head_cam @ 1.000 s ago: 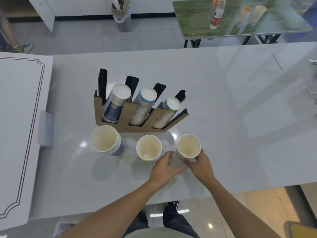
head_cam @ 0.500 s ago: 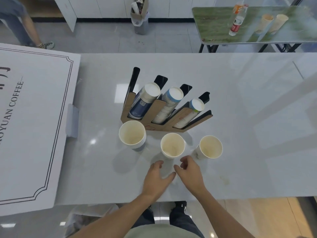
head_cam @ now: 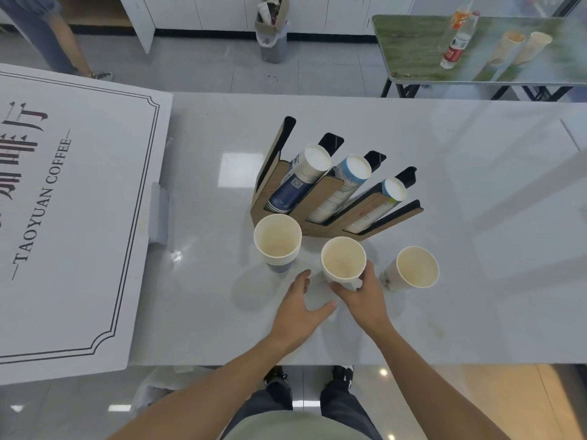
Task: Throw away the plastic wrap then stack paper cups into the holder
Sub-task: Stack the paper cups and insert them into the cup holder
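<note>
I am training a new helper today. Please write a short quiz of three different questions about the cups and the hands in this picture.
1. How many cup stacks stand on the counter before the holder?
2. True or false: the right hand grips the middle stack.
3. The left hand is: A) holding a cup, B) open on the counter.

Key: 1. three; 2. true; 3. B
</note>
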